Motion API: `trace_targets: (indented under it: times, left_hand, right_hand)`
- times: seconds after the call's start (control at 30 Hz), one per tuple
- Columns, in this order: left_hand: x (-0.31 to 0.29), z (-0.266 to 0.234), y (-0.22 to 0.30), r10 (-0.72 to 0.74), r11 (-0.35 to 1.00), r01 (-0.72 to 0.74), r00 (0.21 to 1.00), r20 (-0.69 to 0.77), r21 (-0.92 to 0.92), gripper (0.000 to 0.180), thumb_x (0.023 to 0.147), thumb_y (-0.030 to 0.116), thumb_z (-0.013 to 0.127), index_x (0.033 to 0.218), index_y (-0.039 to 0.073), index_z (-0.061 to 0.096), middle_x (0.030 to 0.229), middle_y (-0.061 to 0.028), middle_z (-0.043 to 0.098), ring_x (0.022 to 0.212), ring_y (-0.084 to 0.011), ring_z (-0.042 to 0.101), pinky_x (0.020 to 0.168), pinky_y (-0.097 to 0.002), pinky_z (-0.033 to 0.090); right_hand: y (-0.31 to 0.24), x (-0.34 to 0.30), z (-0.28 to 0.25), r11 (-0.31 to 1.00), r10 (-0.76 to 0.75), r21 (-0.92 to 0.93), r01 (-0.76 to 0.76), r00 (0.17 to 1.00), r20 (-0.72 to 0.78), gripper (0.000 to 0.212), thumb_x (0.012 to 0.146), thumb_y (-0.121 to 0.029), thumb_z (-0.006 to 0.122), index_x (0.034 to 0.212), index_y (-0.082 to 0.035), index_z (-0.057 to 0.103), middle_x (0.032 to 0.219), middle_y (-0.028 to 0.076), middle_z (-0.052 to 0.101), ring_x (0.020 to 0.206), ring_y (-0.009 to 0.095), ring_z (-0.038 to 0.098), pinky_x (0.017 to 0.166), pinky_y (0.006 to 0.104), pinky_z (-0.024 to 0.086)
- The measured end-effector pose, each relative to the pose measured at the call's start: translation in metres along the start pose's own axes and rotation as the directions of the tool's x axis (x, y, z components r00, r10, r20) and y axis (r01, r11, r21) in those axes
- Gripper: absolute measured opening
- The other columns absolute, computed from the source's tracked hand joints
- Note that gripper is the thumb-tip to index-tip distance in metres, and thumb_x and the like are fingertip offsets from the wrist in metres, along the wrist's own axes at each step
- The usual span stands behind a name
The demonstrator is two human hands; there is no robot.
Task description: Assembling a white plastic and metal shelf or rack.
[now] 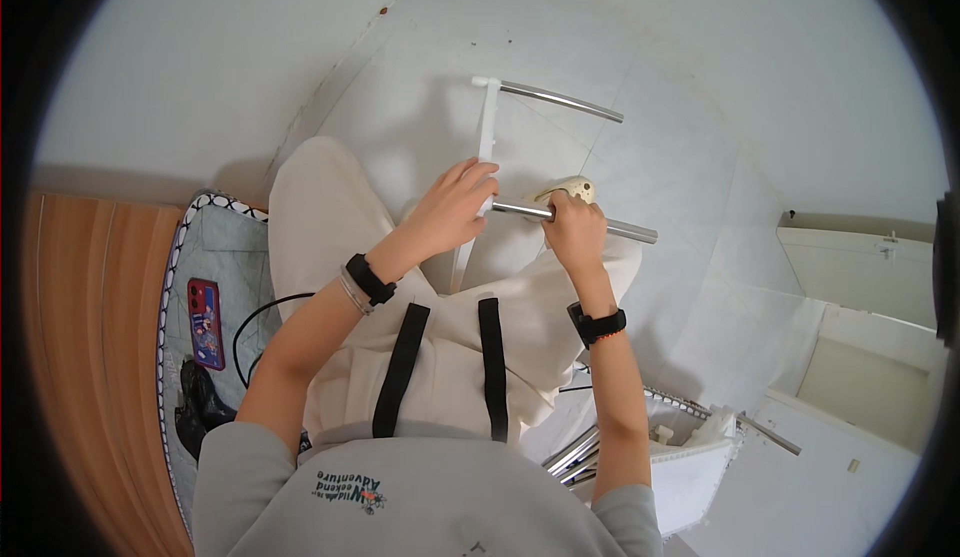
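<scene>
Both hands busy mid-frame: left hand grasps the white bar, right hand clenches the lower metal tube; best kept square.

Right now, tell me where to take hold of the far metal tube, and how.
Grip the far metal tube around its middle, probably from the right: its left end meets the white bar, while its slim shaft is bare and its right end free.
</scene>
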State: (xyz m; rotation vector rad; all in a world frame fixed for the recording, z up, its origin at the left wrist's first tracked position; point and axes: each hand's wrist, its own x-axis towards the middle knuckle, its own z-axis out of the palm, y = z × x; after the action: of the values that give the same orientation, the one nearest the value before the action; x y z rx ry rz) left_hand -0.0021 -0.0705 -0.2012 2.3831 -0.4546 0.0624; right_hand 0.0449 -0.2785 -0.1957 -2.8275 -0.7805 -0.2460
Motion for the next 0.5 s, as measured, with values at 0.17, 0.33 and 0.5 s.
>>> trace_targets:
  times: [0.17,0.33,0.5]
  left_hand:
    - [0.009,0.008,0.001,-0.016,0.991,0.034,0.989,-0.144,0.129,0.040,0.068,0.015,0.067,0.102,0.006,0.048,0.125,-0.0161,0.039,0.111,-0.0330,0.042,0.087,-0.0411,0.041]
    - [0.016,0.011,0.014,-0.104,0.971,0.117,0.992,-0.076,0.209,0.042,0.067,0.014,0.066,0.105,0.008,0.048,0.119,-0.0202,0.042,0.094,-0.0309,0.053,0.076,-0.0405,0.045]
    - [0.021,0.027,0.012,-0.186,0.934,0.188,0.982,-0.037,0.304,0.039,0.064,0.013,0.067,0.099,0.010,0.050,0.096,-0.0134,0.051,0.077,-0.0278,0.057,0.062,-0.0396,0.047]
  right_hand:
    - [-0.008,0.009,-0.010,0.998,0.013,0.051,-0.024,0.978,0.211,0.011,0.066,-0.012,0.062,0.068,-0.006,0.053,0.063,0.008,0.058,0.061,0.027,0.058,0.057,0.0386,0.044]
    - [-0.021,0.023,-0.007,0.991,-0.014,0.127,-0.043,0.911,0.413,0.016,0.071,-0.020,0.060,0.071,-0.004,0.056,0.068,0.011,0.061,0.064,0.031,0.060,0.057,0.0410,0.046]
    - [-0.029,0.037,0.008,0.996,-0.008,0.075,-0.041,0.831,0.556,0.020,0.072,-0.024,0.057,0.074,-0.005,0.063,0.070,0.015,0.062,0.066,0.033,0.061,0.060,0.0407,0.048]
